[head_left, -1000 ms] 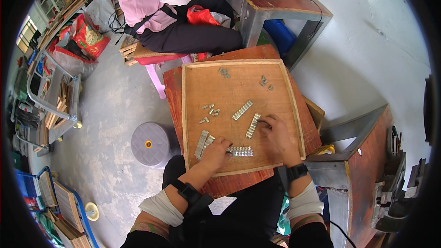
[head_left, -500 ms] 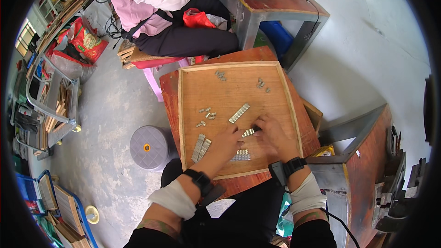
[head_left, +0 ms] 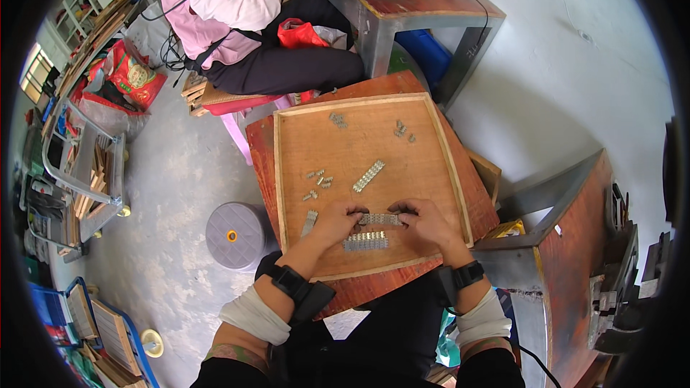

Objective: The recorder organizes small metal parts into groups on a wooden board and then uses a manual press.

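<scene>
Metal strip now level, slanted half second ago. Left hand: fingers pinch nine-o'clock end; right hand: fingers pinch three-o'clock end. Strip at twelve o'clock from lower strips, within tray; lift unclear. Two-ended hold likely steadies it.

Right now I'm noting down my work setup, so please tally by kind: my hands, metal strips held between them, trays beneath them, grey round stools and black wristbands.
Hands (left hand, right hand): 2
Held metal strip: 1
Wooden tray: 1
Grey round stool: 1
Black wristbands: 2
Total: 7
</scene>
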